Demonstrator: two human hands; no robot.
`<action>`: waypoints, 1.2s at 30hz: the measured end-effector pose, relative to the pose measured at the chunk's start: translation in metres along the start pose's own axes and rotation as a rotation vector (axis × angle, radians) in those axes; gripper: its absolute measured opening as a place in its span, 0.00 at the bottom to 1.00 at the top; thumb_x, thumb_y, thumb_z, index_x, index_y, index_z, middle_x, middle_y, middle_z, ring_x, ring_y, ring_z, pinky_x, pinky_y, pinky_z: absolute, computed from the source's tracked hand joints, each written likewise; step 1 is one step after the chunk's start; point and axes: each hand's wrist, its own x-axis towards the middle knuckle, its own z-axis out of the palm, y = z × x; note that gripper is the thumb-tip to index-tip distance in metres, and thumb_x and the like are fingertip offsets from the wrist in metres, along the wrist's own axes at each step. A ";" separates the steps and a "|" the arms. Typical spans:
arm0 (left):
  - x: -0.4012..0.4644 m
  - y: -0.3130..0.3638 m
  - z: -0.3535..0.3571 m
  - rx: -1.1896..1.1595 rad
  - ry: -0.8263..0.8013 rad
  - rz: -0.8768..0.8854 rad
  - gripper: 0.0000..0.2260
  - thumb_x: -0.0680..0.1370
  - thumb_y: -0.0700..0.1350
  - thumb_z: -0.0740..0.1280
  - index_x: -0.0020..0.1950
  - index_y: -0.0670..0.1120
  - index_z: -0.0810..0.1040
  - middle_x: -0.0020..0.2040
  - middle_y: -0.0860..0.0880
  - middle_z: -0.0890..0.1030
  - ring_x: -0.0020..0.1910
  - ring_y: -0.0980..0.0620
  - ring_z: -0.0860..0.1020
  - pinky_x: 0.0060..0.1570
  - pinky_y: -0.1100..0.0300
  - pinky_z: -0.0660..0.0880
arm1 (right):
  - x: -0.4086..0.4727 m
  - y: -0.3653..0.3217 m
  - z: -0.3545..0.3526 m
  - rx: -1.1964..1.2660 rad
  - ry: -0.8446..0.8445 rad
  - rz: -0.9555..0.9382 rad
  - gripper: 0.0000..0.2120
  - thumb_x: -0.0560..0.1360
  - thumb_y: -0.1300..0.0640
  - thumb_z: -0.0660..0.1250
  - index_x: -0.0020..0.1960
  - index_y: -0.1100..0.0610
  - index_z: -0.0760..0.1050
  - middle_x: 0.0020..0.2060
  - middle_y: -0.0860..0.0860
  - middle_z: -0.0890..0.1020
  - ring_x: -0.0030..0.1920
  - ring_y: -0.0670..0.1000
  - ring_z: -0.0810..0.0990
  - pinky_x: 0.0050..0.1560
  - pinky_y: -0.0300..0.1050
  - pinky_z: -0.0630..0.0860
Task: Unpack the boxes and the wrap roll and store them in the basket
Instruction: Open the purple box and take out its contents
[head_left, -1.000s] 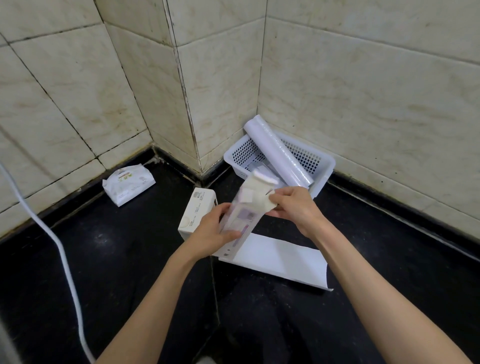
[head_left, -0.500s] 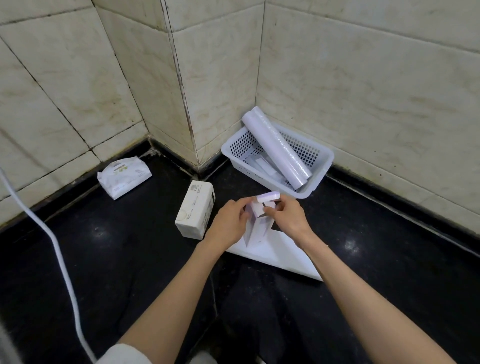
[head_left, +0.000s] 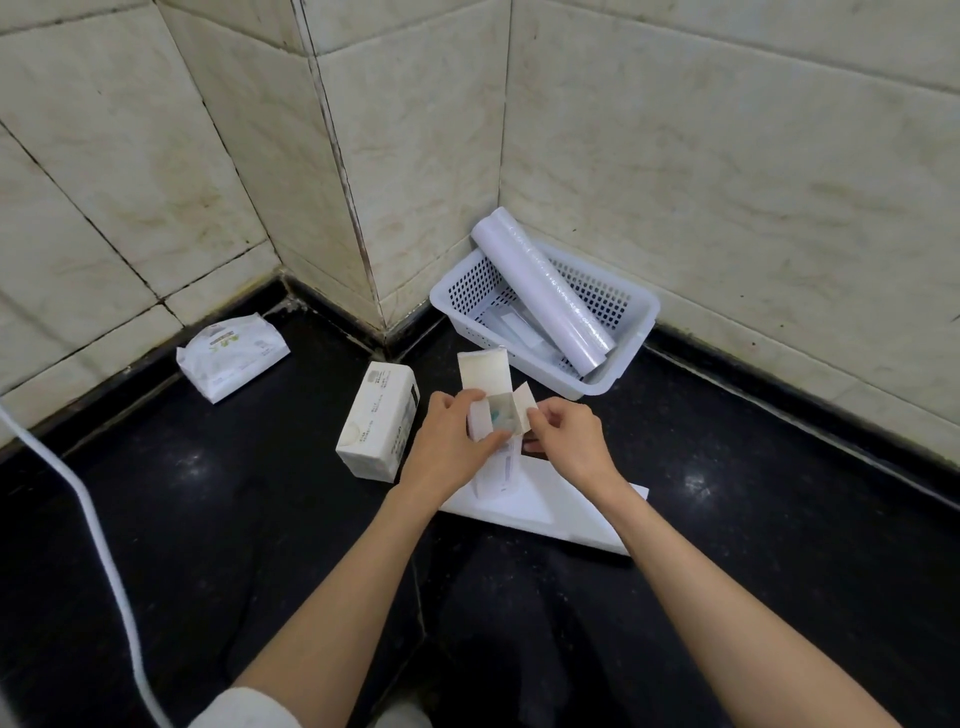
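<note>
Glossy black floor (head_left: 779, 519), perforated plastic basket (head_left: 631, 340), cardboard box (head_left: 498, 415)

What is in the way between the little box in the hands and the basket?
Nothing on the floor blocks it. The small box is open right in front of the basket. Inside, the wrap roll leans across, taking up much of the room.

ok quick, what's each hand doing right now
Left hand: closed on the small open box.
Right hand: pinching the box's side flap.

Tissue pack (head_left: 232, 355) sits at 10 o'clock by the wall (head_left: 130, 171); white cable (head_left: 98, 530) snakes down around 8 o'clock.
</note>
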 end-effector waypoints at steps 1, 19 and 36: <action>0.001 0.000 -0.002 -0.010 0.002 0.002 0.21 0.73 0.53 0.67 0.64 0.52 0.69 0.56 0.50 0.70 0.46 0.53 0.74 0.48 0.61 0.70 | 0.000 0.001 -0.002 0.067 -0.009 0.041 0.11 0.75 0.60 0.62 0.38 0.64 0.76 0.34 0.58 0.82 0.38 0.53 0.83 0.45 0.45 0.82; -0.021 -0.005 -0.033 0.320 0.264 0.438 0.14 0.71 0.33 0.69 0.55 0.41 0.79 0.43 0.43 0.84 0.44 0.43 0.78 0.44 0.50 0.72 | -0.004 0.007 0.013 0.326 -0.177 0.126 0.14 0.76 0.63 0.62 0.31 0.56 0.69 0.44 0.55 0.81 0.43 0.49 0.82 0.44 0.43 0.81; 0.005 -0.007 -0.048 0.582 -0.196 0.250 0.17 0.74 0.51 0.64 0.62 0.49 0.74 0.60 0.50 0.77 0.61 0.48 0.69 0.54 0.53 0.62 | -0.008 0.006 0.019 0.243 -0.311 0.055 0.09 0.76 0.62 0.61 0.51 0.64 0.77 0.44 0.58 0.80 0.47 0.52 0.79 0.57 0.50 0.78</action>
